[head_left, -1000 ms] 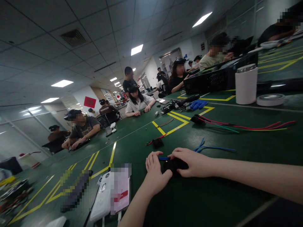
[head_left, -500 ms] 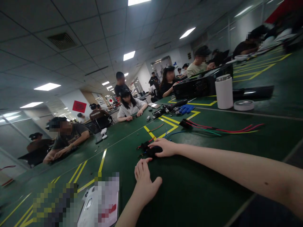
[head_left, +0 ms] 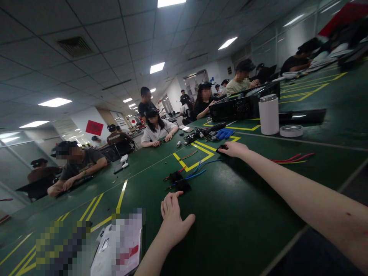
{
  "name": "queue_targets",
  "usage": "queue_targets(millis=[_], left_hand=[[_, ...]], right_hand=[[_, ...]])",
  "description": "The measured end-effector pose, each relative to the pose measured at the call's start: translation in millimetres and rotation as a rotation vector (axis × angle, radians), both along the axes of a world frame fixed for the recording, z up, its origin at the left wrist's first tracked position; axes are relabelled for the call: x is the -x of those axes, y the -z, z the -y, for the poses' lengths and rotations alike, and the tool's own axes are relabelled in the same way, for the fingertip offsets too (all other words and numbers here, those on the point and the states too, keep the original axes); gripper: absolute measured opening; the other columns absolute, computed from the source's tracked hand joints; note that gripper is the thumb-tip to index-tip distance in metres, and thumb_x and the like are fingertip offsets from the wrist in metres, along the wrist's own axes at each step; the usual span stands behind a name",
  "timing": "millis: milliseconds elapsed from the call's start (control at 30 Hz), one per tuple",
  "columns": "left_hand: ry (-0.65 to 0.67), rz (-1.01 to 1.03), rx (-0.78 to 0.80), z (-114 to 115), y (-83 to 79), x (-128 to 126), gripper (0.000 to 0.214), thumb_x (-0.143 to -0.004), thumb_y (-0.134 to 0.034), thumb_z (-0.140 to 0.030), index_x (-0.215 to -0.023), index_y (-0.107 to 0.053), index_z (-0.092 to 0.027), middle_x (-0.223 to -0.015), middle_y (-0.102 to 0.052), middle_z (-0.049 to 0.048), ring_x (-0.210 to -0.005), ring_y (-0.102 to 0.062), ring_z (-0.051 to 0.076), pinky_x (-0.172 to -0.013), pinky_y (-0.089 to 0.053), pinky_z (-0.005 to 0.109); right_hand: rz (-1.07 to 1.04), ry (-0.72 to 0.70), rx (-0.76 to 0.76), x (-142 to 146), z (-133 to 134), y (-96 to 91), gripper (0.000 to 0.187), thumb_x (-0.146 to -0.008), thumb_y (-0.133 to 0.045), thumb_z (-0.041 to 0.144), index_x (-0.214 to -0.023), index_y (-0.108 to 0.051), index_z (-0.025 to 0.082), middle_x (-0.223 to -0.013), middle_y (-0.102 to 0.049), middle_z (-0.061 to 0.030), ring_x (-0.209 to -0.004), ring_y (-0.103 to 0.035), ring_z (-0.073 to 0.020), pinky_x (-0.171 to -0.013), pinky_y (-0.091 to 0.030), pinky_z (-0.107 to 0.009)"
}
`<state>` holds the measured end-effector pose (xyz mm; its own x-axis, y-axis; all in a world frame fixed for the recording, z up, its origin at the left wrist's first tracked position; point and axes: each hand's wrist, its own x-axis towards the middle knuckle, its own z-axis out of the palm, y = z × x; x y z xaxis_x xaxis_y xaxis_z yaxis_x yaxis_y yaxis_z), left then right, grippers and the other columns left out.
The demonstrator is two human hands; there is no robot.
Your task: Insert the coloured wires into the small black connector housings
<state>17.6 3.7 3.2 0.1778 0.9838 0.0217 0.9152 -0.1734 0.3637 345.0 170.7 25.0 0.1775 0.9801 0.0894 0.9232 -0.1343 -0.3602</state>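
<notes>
My right hand reaches across the green table, its fingertips closed on a small black part at the end of a wire bundle. Red and yellow wires from that bundle show beyond my forearm, which hides their middle. Lower down, my left hand rests near the table with fingers spread and thumb out, holding nothing. Just past its fingertips lie two black pieces, one nearest the hand and another behind it. Blue wires run from them toward the right.
A white bottle stands at right beside a round lid. Behind are a black case, blue gloves and dark tools. A flat package lies at lower left. Several people sit around the table.
My right hand has moved right and away, from the black pieces near my left hand to the black end of the red-wire bundle. The left hand has hardly moved.
</notes>
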Motion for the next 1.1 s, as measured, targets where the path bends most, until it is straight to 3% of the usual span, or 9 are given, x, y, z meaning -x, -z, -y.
queue_targets(millis=[167, 300, 467, 567, 667, 767, 867, 1000, 1100], left_hand=[[-0.003, 0.005, 0.018, 1.8, -5.3, -0.7, 0.066, -0.074, -0.054, -0.041, -0.133, -0.030, -0.023, -0.139, -0.025, 0.0095, -0.136, -0.013, 0.029, -0.111, -0.009, 0.046], [-0.001, 0.030, 0.037, 2.6, -5.8, 1.5, 0.067, -0.075, -0.053, -0.045, -0.134, -0.029, -0.025, -0.141, -0.023, 0.0085, -0.137, -0.009, 0.029, -0.110, -0.008, 0.048], [-0.017, 0.020, -0.092, 0.9, -6.9, 6.0, 0.066, -0.078, -0.051, -0.046, -0.135, -0.029, -0.021, -0.136, -0.032, 0.0105, -0.132, -0.021, 0.027, -0.110, -0.013, 0.042], [0.019, 0.019, -0.085, 1.1, -10.9, 7.9, 0.074, -0.075, -0.056, -0.050, -0.136, -0.027, -0.021, -0.131, -0.037, 0.0100, -0.125, -0.032, 0.026, -0.106, -0.021, 0.038], [0.124, 0.000, -0.016, 3.2, -14.8, 7.5, 0.058, -0.071, -0.063, -0.052, -0.119, -0.046, -0.023, -0.120, -0.047, 0.0057, -0.113, -0.041, 0.025, -0.098, -0.031, 0.035], [0.168, 0.016, 0.026, 5.2, -17.1, 6.3, 0.043, -0.071, -0.064, -0.047, -0.106, -0.053, -0.023, -0.109, -0.051, 0.0031, -0.104, -0.045, 0.023, -0.091, -0.035, 0.032], [0.172, 0.039, 0.070, 6.1, -19.9, 8.2, 0.042, -0.072, -0.063, -0.044, -0.107, -0.053, -0.023, -0.109, -0.051, 0.0027, -0.103, -0.044, 0.022, -0.090, -0.036, 0.032], [0.217, 0.017, 0.133, 6.8, -26.8, 15.4, 0.046, -0.072, -0.063, -0.046, -0.113, -0.054, -0.027, -0.113, -0.048, 0.0023, -0.107, -0.043, 0.023, -0.094, -0.034, 0.034], [0.237, 0.004, 0.169, 7.9, -32.1, 19.1, 0.047, -0.072, -0.062, -0.044, -0.116, -0.054, -0.030, -0.113, -0.047, 0.0017, -0.109, -0.042, 0.024, -0.097, -0.033, 0.036]], right_hand=[[0.032, -0.042, 0.034, 8.6, 2.2, -4.3, 0.045, -0.084, -0.045, 0.049, -0.113, -0.059, 0.018, -0.109, -0.062, -0.0168, -0.095, -0.059, -0.0315, -0.071, -0.046, -0.040], [0.064, -0.147, -0.062, 21.8, 18.0, -22.2, 0.046, -0.086, -0.041, 0.048, -0.119, -0.056, 0.020, -0.115, -0.060, -0.0166, -0.102, -0.055, -0.0336, -0.075, -0.044, -0.043], [0.065, -0.551, -0.196, 82.3, 71.4, -35.7, 0.043, -0.081, -0.051, 0.052, -0.119, -0.055, 0.031, -0.115, -0.062, -0.0034, -0.101, -0.057, -0.0249, -0.079, -0.043, -0.033], [0.087, -0.878, -0.168, 123.1, 110.1, -25.9, 0.036, -0.079, -0.056, 0.050, -0.102, -0.062, 0.024, -0.098, -0.067, -0.0055, -0.082, -0.062, -0.0235, -0.067, -0.044, -0.032], [0.124, -1.021, -0.170, 145.6, 135.8, -13.0, 0.033, -0.079, -0.056, 0.050, -0.095, -0.063, 0.022, -0.089, -0.066, -0.0050, -0.074, -0.062, -0.0221, -0.062, -0.042, -0.031], [0.110, -1.047, -0.213, 149.3, 144.0, -7.0, 0.034, -0.080, -0.054, 0.050, -0.095, -0.062, 0.021, -0.090, -0.065, -0.0054, -0.073, -0.061, -0.0215, -0.062, -0.042, -0.031], [0.030, -0.995, -0.215, 144.3, 141.4, -8.2, 0.039, -0.082, -0.048, 0.054, -0.102, -0.061, 0.022, -0.096, -0.065, -0.0062, -0.077, -0.061, -0.0216, -0.064, -0.042, -0.032], [0.090, -0.862, -0.099, 137.3, 135.1, -13.6, 0.043, -0.087, -0.036, 0.054, -0.083, -0.064, 0.021, -0.077, -0.065, -0.0067, -0.071, -0.060, -0.0228, -0.059, -0.039, -0.032], [0.080, -0.936, -0.013, 133.5, 133.3, -16.4, 0.039, -0.087, -0.040, 0.050, -0.073, -0.064, 0.022, -0.072, -0.064, -0.0052, -0.065, -0.057, -0.0197, -0.054, -0.036, -0.030]])
